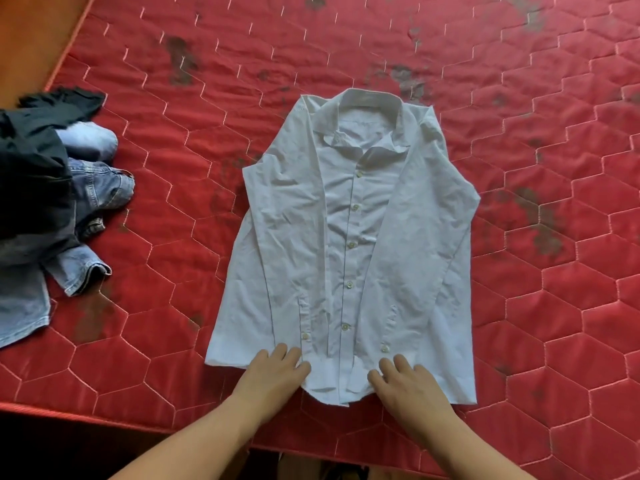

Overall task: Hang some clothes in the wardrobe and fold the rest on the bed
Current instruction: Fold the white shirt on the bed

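Both left hand (277, 370) and right hand (408, 384) lie palm-down on shirt (346, 220) hem.

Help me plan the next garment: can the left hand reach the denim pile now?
Probably yes: only bare mattress lies between the left hand, resting on the white shirt, and the denim pile.

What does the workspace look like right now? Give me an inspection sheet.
Surface: red quilted mattress, dark stains in patches.
Job's things: white shirt lies flat, buttoned front up, sleeves folded in over the front; pile of dark and denim clothes at the left edge, apart from the shirt.
Clutter: nothing seen.
Hands: left hand and right hand rest on the shirt's hem.
Cables: nothing seen.
Surroundings: brown floor beyond the top-left corner.
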### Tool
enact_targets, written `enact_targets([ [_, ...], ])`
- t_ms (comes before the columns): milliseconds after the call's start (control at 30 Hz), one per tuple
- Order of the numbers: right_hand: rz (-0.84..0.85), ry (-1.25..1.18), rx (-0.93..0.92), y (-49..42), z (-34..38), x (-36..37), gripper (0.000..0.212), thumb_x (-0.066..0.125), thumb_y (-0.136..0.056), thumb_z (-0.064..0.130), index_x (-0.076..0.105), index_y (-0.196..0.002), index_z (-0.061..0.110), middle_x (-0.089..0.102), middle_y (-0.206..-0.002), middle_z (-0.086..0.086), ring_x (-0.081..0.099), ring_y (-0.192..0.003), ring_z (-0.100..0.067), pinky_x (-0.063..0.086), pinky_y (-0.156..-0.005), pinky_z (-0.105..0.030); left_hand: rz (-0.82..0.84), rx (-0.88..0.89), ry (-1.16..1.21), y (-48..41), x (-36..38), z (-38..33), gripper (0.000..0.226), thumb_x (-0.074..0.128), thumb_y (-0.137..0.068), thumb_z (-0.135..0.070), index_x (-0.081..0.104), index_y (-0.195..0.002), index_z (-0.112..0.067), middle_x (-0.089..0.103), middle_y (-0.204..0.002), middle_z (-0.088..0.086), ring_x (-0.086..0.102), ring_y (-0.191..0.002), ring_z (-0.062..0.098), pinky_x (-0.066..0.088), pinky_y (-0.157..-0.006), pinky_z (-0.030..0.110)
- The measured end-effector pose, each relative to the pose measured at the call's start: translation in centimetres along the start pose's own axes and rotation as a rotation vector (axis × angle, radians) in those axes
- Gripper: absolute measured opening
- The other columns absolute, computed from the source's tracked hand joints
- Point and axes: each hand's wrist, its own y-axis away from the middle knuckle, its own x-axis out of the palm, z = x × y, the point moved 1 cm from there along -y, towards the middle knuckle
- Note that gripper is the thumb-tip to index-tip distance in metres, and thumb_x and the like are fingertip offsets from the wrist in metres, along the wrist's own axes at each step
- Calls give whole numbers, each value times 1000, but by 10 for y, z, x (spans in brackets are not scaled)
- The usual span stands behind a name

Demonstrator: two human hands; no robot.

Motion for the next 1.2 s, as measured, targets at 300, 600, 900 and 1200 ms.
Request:
enact_targets([
  [300,-241,130,277,-120,-128,-162,39,78,-58,-3,60,-89,9,55,-83,-13,56,-70,-35,39,-46,-36,-408,-183,-93,-108,-189,111,46,80,-53,5,61,-91,-12,55,-84,7,56,-73,30,36,-48,33],
  [600,3,174,252,-145,-110,-115,43,82,-58,17,68,-98,15,63,-98,-10,60,-90,-33,47,-69,-45,-204,-156,-101,-133,-150,114,72,81,-67,-34,55,-132,-18,48,-137,17,52,-120,36,47,-87,47],
  [900,44,70,293,-153,-104,-36,41,82,-42,-4,59,-74,9,52,-67,-10,53,-56,-32,35,-43,-34,-29,-17,-202,-146,-73,105,49,84,-43,-20,65,-88,-18,60,-82,4,58,-72,27,29,-51,32],
  [1200,396,-150,212,-110,-68,-46,28,49,-94,13,54,-122,16,60,-119,-9,61,-110,-32,49,-83,-41,382,-66,36,-113,-78,70,31,55,-89,-12,61,-119,-12,62,-122,10,62,-112,35,52,-85,42],
])
